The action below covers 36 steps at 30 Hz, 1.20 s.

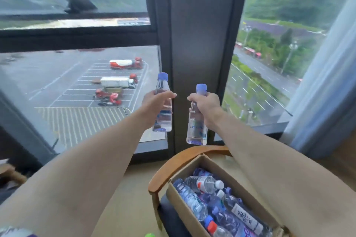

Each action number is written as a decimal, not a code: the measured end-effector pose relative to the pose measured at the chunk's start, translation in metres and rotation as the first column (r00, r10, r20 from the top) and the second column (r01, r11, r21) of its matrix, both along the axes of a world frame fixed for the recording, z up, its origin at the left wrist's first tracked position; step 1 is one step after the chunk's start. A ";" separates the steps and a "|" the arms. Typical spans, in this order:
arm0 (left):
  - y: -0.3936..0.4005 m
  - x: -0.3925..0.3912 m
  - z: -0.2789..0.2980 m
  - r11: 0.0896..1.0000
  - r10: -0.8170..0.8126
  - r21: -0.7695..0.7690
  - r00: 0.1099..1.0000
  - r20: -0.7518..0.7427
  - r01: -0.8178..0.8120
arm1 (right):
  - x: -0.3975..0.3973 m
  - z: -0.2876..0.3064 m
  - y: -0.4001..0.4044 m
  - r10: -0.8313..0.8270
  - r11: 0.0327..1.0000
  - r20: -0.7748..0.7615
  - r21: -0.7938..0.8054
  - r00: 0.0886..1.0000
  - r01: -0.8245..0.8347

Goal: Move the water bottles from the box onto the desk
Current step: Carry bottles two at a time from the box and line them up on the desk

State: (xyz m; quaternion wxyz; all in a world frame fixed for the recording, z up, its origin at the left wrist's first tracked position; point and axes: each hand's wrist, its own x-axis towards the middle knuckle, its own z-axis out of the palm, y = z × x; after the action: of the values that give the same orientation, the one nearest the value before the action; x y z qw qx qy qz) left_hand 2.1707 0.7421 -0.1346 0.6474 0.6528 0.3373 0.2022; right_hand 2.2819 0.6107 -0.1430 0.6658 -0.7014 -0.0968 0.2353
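Observation:
My left hand grips a clear water bottle with a blue cap, held upright in front of the window. My right hand grips a second clear, blue-capped bottle by its neck, hanging slightly lower. Both arms are stretched forward at about chest height. Below them, at the lower right, an open cardboard box rests on a wooden chair and holds several more bottles lying on their sides. No desk surface is in view.
A large window with a dark central pillar fills the wall ahead, overlooking a car park. A pale curtain hangs at the right. Brown items sit at the left edge.

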 end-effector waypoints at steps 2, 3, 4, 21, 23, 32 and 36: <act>0.012 -0.036 0.013 0.997 0.072 0.011 0.997 0.017 -0.073 | -0.024 0.010 0.021 0.085 0.996 0.022 -0.001 0.996 -0.085; 0.018 -0.055 0.019 0.993 0.115 0.016 0.993 0.031 -0.115 | -0.038 0.016 0.033 0.136 0.991 0.023 0.015 0.990 -0.137; 0.024 -0.075 0.026 0.988 0.154 0.023 0.987 0.049 -0.155 | -0.052 0.023 0.044 0.192 0.981 0.024 0.031 0.981 -0.193; 0.084 -0.518 0.072 0.698 0.701 0.095 0.704 0.112 -0.710 | -0.454 0.070 0.206 0.792 0.587 0.108 0.137 0.601 -0.798; 0.083 -0.582 0.071 0.636 0.756 0.107 0.644 0.112 -0.765 | -0.516 0.069 0.215 0.828 0.536 0.111 0.129 0.549 -0.834; 0.024 -0.852 0.067 0.287 0.947 0.084 0.296 0.126 -0.954 | -0.802 0.062 0.224 0.960 0.236 0.141 0.044 0.240 -0.971; -0.022 -0.947 0.057 0.114 0.988 0.048 0.118 0.097 -0.992 | -0.917 0.060 0.209 0.986 0.073 0.147 0.035 0.077 -0.997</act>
State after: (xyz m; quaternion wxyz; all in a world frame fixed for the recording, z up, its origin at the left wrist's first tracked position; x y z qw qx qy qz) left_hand 1.2233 0.7204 -0.0773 0.3229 0.2917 0.6615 0.6108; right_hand 1.3653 0.8196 -0.0829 0.3674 -0.4151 -0.5892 0.5878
